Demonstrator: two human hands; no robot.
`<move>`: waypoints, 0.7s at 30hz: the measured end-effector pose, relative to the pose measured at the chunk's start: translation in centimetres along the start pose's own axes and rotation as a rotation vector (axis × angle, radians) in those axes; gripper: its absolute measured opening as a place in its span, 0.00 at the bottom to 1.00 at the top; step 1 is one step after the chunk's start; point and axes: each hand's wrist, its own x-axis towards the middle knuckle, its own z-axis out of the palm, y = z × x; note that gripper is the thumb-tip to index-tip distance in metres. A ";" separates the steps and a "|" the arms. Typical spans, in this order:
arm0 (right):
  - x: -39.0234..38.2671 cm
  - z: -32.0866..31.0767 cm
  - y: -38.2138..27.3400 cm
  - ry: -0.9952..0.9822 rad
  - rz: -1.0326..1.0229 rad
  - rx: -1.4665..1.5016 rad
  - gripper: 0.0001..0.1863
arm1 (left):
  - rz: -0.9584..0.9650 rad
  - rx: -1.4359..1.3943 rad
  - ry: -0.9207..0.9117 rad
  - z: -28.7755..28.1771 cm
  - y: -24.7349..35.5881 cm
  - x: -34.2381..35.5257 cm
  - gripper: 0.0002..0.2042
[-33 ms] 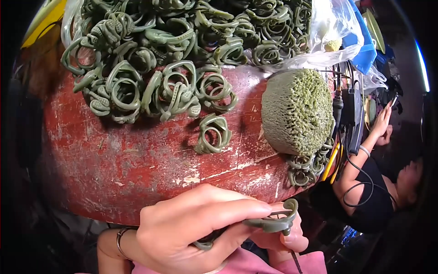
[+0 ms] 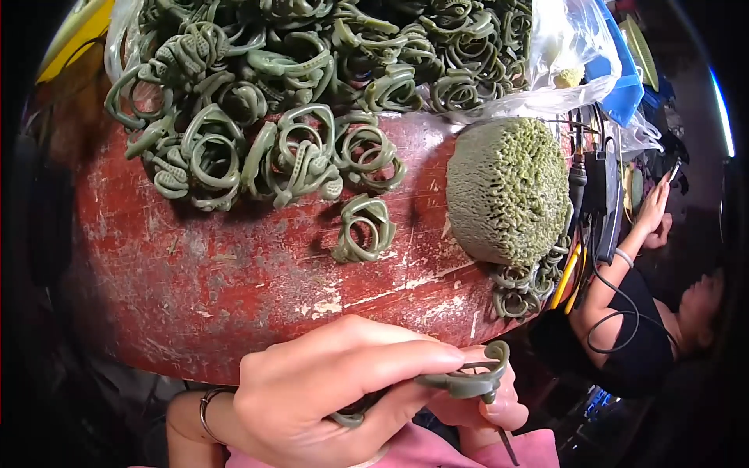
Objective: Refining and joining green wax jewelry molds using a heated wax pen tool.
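Note:
My left hand is closed, its thumb and forefinger pinching a green wax ring piece with an open curved band. More green wax peeks out beneath the same hand, mostly hidden by the fingers. My right hand sits behind and to the right, partly covered, with its fingertips against the ring piece. From these fingers a thin dark tool sticks out downward; its kind does not show. On the red table ahead lies a single green wax ring.
Many similar rings are heaped on the worn red table at the back. A rough green block stands right, beside a small ring cluster. Black cables, plastic film and a seated person are farther right.

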 end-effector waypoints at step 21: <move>1.2 5.0 -2.8 -0.395 -1.249 -0.588 0.13 | 0.393 -0.006 -0.055 0.2 -0.7 -2.3 0.13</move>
